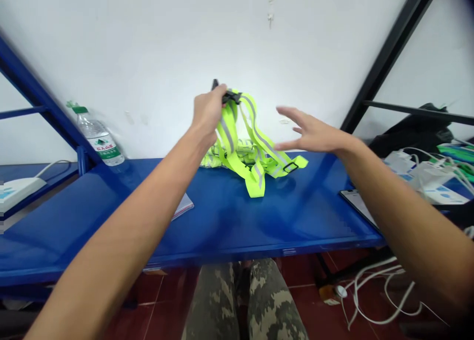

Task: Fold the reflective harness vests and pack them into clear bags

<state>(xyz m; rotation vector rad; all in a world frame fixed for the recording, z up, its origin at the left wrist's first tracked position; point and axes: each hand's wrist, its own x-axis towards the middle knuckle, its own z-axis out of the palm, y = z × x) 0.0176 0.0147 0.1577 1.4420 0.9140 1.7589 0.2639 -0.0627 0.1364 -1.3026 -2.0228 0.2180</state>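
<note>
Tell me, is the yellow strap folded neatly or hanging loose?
Hanging loose: the left hand holds the yellow strap near its black buckle, and uneven loops droop below.

Strap harness [228,137], fluorescent yellow-green, grey stripe running along webbing. Hangs from left hand [209,110] in loose, twisted loops, unfolded. Black buckle [232,97] at top, just beside hand. Black rectangular slider [291,167] near lower right end, low over blue worktop [229,226]; contact unclear.
</note>
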